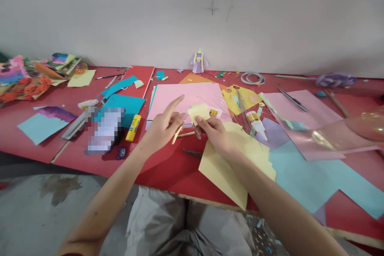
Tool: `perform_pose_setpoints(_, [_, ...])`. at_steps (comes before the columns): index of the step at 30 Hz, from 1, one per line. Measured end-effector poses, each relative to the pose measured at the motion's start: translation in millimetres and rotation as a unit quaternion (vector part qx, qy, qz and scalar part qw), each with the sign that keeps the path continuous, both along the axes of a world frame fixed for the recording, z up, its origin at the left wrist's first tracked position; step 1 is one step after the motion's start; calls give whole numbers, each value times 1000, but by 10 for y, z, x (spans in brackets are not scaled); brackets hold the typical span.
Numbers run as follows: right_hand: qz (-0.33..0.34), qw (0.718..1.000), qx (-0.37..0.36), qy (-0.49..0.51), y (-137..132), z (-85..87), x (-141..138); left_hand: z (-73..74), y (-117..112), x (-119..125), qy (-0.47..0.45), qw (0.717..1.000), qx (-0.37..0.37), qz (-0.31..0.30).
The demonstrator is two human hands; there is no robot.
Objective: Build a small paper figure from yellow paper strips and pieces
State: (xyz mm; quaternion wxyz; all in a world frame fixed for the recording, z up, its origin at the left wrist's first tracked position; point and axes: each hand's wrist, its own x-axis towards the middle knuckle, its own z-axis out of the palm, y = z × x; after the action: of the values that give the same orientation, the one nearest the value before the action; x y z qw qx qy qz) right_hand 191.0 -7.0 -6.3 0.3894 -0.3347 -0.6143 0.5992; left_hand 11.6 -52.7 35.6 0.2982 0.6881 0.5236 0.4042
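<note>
My right hand pinches a small pale yellow paper piece above the red table. My left hand is beside it, index finger stretched out over the pink sheet while the other fingers curl round a thin yellow stick. A large yellow sheet lies under my right wrist. A second thin stick rests on the table between my hands.
A yellow glue stick, a white glue bottle, teal sheets, a light blue sheet, a pink sheet with scissors, a paper doll by the wall, and printed papers at far left.
</note>
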Motion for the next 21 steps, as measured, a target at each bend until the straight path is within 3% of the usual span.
perform_pose_setpoints(3, [-49, 996, -49, 57, 34, -10, -2, 96, -201, -29, 126, 978, 94, 138])
perform_pose_setpoints(5, [-67, 992, -65, 80, 50, -29, -3, 139, -384, 75, 124, 962, 154, 186])
perform_pose_setpoints(7, [-69, 993, -60, 79, 65, -57, -4, 143, -569, 305, 75, 967, 193, 147])
perform_pose_setpoints(10, [-67, 995, -34, 65, 88, -89, -14, 48, -758, 800, 54, 970, 235, -12])
perform_pose_setpoints(12, [-75, 995, -20, 59, 105, -92, -27, -63, -795, 1121, 73, 962, 253, -76])
perform_pose_setpoints(16, [-97, 994, -7, 57, 132, -67, -52, -271, -798, 1535, 138, 965, 208, -82])
perform_pose_setpoints(18, [-106, 993, -2, 54, 138, -54, -59, -354, -859, 1661, 172, 966, 184, -58])
perform_pose_setpoints(21, [-111, 993, 3, 52, 137, -45, -66, -472, -1056, 1828, 163, 962, 216, -19])
